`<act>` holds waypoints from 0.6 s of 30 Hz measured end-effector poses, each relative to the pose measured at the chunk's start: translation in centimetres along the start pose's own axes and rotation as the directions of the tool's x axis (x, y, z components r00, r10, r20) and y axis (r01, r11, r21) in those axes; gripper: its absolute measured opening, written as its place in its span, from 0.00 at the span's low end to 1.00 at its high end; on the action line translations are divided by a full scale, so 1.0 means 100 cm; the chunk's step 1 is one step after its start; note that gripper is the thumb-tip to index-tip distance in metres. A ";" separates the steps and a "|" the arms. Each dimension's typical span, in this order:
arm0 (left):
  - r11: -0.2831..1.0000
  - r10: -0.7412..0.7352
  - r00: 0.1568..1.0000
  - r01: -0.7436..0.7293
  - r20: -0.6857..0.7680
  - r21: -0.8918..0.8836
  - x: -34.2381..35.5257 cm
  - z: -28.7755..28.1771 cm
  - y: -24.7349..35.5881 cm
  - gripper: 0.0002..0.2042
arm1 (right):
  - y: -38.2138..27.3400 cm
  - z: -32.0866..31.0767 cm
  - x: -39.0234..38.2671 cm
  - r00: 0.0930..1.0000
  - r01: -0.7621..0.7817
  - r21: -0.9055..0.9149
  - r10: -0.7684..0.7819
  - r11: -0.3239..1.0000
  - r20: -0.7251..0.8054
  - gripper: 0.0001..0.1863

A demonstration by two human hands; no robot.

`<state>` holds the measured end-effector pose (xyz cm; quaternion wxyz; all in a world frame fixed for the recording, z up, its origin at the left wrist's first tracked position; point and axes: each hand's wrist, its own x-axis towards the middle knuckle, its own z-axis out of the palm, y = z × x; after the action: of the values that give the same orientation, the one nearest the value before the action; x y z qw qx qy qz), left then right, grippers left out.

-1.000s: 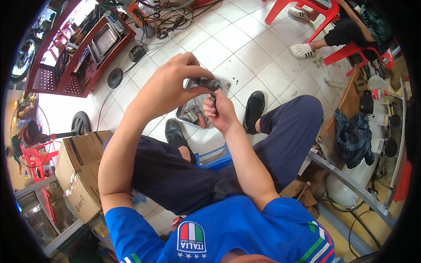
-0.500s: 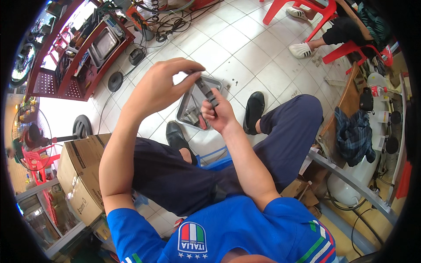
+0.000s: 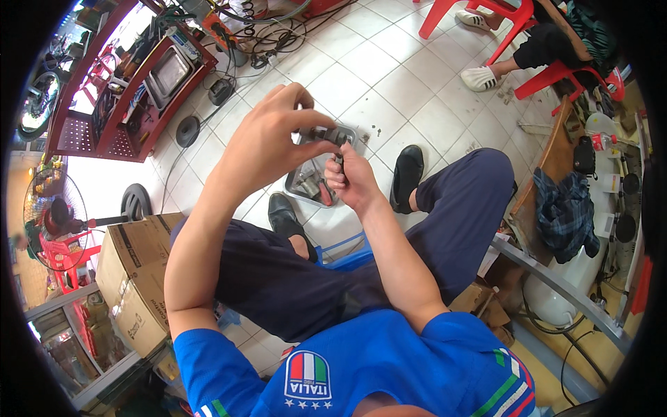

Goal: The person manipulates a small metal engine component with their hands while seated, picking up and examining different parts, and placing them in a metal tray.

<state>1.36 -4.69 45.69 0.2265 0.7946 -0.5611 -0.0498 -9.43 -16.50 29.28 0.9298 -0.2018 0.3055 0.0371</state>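
Observation:
My left hand (image 3: 267,135) is raised over a grey metal tray, its thumb and fingers pinching a dark, stepped metal part (image 3: 328,134). Closed just below it, my right hand (image 3: 356,179) grips a dark piece at the part's near end. Whether this is one part or two joined pieces I cannot tell, since fingers cover much of it. Beneath both hands the tray (image 3: 355,132) rests on the tiled floor. Inside are a silver metal part (image 3: 306,183) and a tool with a red handle (image 3: 325,194).
A red tool cart (image 3: 132,135) stands at the far left, near cables on the floor. Cardboard boxes (image 3: 135,271) flank my left leg. A blue stool (image 3: 344,254) is under me. To the right are a metal rail (image 3: 556,281) and a seated person's feet (image 3: 478,78).
My left hand has come down and right, from the part's tip to a wider hold round it. The part has turned from slanting upright to nearly level at its top.

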 end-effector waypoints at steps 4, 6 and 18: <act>0.945 -0.130 0.986 0.092 -0.103 -0.314 0.007 0.009 0.006 0.17 | 0.001 0.001 0.000 1.000 0.006 -0.067 -0.005 0.998 0.010 0.13; 0.927 -0.090 0.992 0.051 -0.089 -0.370 0.009 0.013 -0.003 0.16 | 0.000 0.006 -0.001 1.000 0.014 -0.077 -0.015 0.997 -0.003 0.12; 0.904 -0.154 0.983 0.180 0.097 -0.387 0.003 -0.006 0.002 0.20 | -0.003 -0.005 0.005 1.000 0.010 0.012 -0.009 1.000 -0.024 0.15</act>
<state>1.49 -4.82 46.41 0.3587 0.7758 -0.4763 -0.2064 -9.23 -16.99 28.71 0.9274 -0.1983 0.3159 0.0286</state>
